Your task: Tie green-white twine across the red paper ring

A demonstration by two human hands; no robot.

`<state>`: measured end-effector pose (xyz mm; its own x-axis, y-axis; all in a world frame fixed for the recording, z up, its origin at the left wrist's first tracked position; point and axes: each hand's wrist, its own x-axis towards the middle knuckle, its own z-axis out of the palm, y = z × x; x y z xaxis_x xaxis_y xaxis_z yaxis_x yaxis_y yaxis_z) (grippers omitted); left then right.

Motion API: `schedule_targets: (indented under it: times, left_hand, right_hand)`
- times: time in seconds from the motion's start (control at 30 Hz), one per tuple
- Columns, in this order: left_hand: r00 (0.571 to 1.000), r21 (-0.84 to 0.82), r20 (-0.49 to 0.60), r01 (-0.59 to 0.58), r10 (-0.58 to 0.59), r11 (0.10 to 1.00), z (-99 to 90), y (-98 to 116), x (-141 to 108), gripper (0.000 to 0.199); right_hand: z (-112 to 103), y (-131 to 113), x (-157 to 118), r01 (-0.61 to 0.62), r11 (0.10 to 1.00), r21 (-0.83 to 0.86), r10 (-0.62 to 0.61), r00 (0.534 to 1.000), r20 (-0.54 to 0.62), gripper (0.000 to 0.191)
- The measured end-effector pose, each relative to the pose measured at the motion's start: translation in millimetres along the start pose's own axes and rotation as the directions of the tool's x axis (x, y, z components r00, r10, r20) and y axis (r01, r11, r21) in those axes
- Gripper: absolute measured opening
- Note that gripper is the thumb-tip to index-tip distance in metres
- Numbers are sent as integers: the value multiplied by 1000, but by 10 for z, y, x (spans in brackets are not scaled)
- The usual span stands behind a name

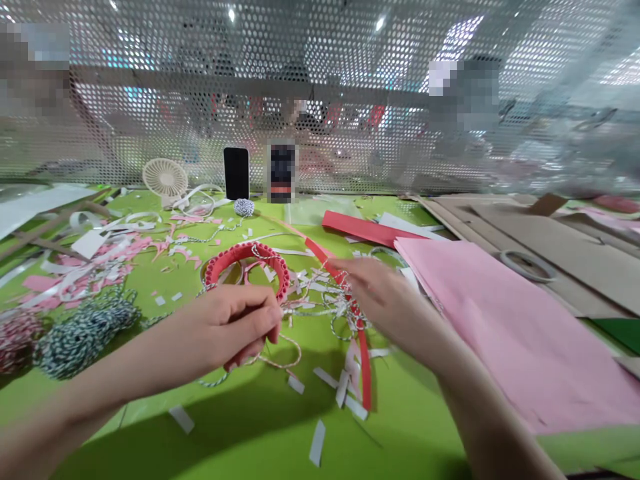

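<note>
My left hand (230,327) is closed at the lower edge of a red paper ring with a scalloped rim (245,257), and a strand of twine (280,363) runs out from under my fingers. My right hand (380,300) is blurred and reaches over a tangle of white-and-grey twine and paper scraps (320,297). Its fingers are stretched out, with the fingertips just by the tangle. Under that hand lies a long, curved red paper strip (363,353).
The green tabletop (400,413) is strewn with white and pink paper scraps. Twine bundles (85,337) lie at the left. Pink paper sheets (515,333), cardboard (550,247), a tape roll (525,265), a small fan (165,177) and a phone (236,173) surround the work. A perforated metal screen (320,67) stands behind.
</note>
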<state>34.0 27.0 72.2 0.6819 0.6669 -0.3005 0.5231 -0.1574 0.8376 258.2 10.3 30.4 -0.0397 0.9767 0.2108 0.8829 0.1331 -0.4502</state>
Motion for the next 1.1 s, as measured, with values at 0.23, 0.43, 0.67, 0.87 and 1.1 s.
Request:
schedule_targets:
  times: [0.23, 0.43, 0.67, 0.87, 1.1]
  left_hand:
    - [999, 6, 40, 20, -20, 1000, 55, -11, 31, 28]
    - [1000, -19, 19, 3, -2, 1000, 10, -17, 26, 30]
    - [997, 3, 73, 16, -17, 1000, 69, -22, 21, 29]
    - [999, -56, 41, -5, 7, 998, 12, 24, 6, 28]
    - [997, -34, 71, 10, -7, 999, 49, 3, 14, 28]
  right_hand:
    - [136, -239, -35, 12, 788, 616, -135, 979, 153, 16]
    - [-71, 295, 149, -196, 975, -106, 178, 971, -161, 22]
    - [71, -366, -101, 124, 762, 636, -385, 876, 290, 19]
    - [12, 185, 94, -162, 986, 44, 162, 987, -12, 23]
    - [-13, -220, -69, 223, 901, 373, -312, 930, 195, 29]
